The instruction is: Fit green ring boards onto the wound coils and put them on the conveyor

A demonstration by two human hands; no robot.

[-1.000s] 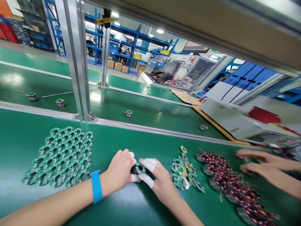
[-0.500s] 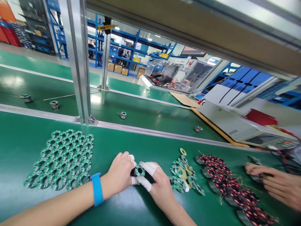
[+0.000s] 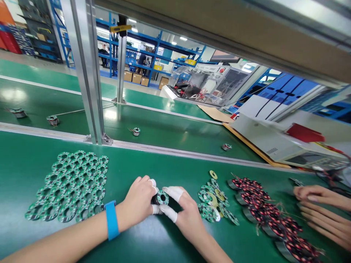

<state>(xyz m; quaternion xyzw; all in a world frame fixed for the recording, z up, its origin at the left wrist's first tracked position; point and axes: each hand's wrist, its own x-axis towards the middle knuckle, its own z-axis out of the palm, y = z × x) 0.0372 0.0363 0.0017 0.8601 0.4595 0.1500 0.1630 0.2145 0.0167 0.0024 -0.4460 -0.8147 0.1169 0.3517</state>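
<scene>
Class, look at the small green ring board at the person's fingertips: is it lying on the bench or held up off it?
Held up: the ring board sits on a dark part pinched between left hand and right hand.

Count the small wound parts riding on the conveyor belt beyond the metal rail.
4: far left, left of the post, right of the post, further right. The post may hide more.
</scene>
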